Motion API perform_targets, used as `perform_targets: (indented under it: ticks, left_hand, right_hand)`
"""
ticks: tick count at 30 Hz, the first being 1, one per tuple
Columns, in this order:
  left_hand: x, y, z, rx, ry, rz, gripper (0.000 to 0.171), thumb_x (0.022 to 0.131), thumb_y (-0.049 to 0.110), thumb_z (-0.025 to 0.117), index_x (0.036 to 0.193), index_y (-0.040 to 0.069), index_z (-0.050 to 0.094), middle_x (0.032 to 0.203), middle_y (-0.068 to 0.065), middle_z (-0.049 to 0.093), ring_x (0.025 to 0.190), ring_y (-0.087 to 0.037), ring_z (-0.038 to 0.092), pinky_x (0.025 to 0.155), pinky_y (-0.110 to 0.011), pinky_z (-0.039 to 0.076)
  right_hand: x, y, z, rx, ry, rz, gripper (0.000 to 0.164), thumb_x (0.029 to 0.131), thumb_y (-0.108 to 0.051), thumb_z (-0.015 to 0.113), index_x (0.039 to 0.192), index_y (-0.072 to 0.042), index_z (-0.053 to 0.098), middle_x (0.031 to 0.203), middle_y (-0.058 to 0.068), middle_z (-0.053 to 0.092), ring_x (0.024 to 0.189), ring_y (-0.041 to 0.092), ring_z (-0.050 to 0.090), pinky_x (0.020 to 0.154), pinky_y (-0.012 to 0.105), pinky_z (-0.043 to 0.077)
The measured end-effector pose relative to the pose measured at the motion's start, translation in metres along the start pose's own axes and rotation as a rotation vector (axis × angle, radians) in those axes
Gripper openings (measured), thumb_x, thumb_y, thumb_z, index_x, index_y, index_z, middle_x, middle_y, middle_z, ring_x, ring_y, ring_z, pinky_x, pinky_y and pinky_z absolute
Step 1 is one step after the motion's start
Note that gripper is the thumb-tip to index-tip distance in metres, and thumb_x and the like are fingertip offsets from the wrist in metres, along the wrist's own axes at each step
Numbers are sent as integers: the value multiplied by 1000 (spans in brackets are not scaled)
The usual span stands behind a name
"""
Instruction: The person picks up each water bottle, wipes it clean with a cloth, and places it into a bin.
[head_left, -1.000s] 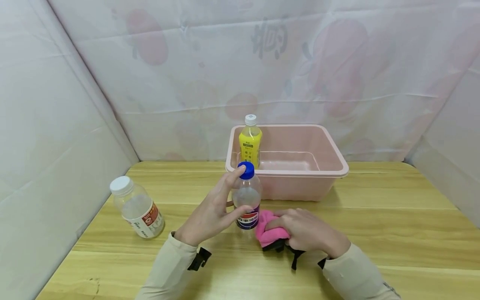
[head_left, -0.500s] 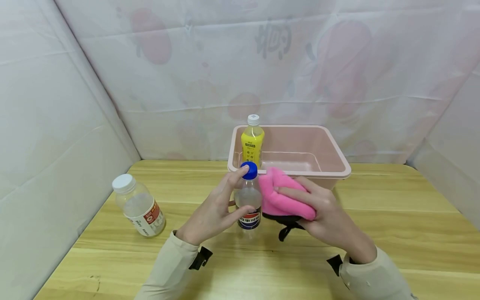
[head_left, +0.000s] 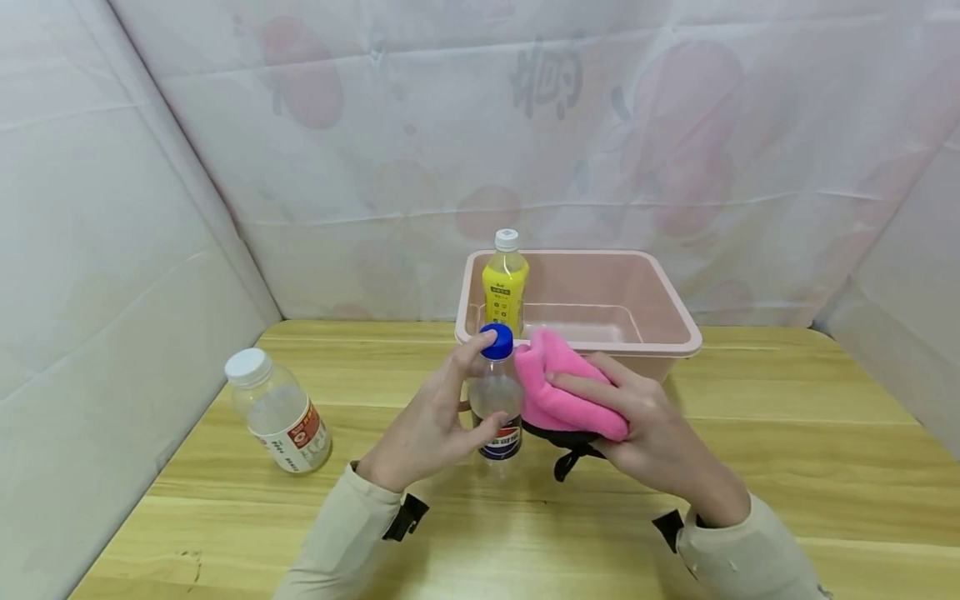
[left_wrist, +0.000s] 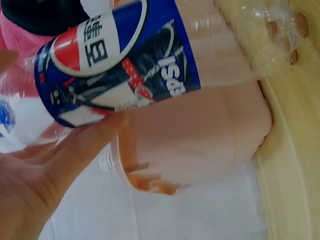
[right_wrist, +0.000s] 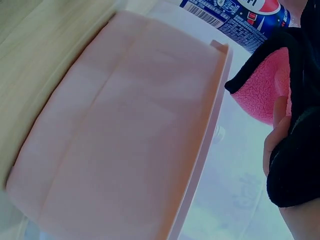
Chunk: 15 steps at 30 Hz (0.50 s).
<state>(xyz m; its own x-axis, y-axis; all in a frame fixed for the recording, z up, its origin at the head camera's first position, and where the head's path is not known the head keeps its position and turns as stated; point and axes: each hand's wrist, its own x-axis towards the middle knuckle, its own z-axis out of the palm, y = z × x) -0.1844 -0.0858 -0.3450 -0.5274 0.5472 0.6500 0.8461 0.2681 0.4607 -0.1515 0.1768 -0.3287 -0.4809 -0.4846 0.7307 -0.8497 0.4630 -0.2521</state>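
My left hand (head_left: pixel 431 408) grips a clear Pepsi bottle (head_left: pixel 498 392) with a blue cap, its index finger on the cap and its thumb across the front. The bottle is upright in the head view; I cannot tell whether its base touches the table. In the left wrist view the blue label (left_wrist: pixel 117 60) is close to the camera. A pink cloth (head_left: pixel 566 387) with black edging is bunched in my right hand (head_left: pixel 652 425), against or very near the bottle's right side. Its black border (right_wrist: pixel 265 57) shows in the right wrist view, where most of the fingers are hidden.
Behind the hands stands a pink plastic tub (head_left: pixel 600 346), with a yellow-labelled bottle (head_left: pixel 505 287) upright inside its left end. A clear bottle with a white cap (head_left: pixel 279 412) stands on the wooden table (head_left: pixel 225 533) at left. White sheeting (head_left: pixel 405 167) encloses the back and sides.
My right hand has lifted the pink cloth off the table and brought it up beside the bottle's neck, then shifted it slightly left. The left hand has stayed nearly still on the bottle.
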Motion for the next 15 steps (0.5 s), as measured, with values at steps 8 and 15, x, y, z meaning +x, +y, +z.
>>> perform_targets:
  ticks: [8,15]
  left_hand:
    - [6,3,11,45,139,60,88,80,8,87,144,7,27,129,-21,59,111,-29,62,88,-34,58]
    - [7,2,17,22,186,66,88,79,2,86,144,8,28,128,-24,51,113,-33,59,88,-38,60]
  right_hand:
    - [0,3,-2,3,0,-26,67,63,19,70,122,-13,73,121,18,65,99,30,65,92,16,49]
    - [-1,6,-6,13,30,-9,67,62,18,73,122,-12,74,120,17,65,100,29,64,95,15,47]
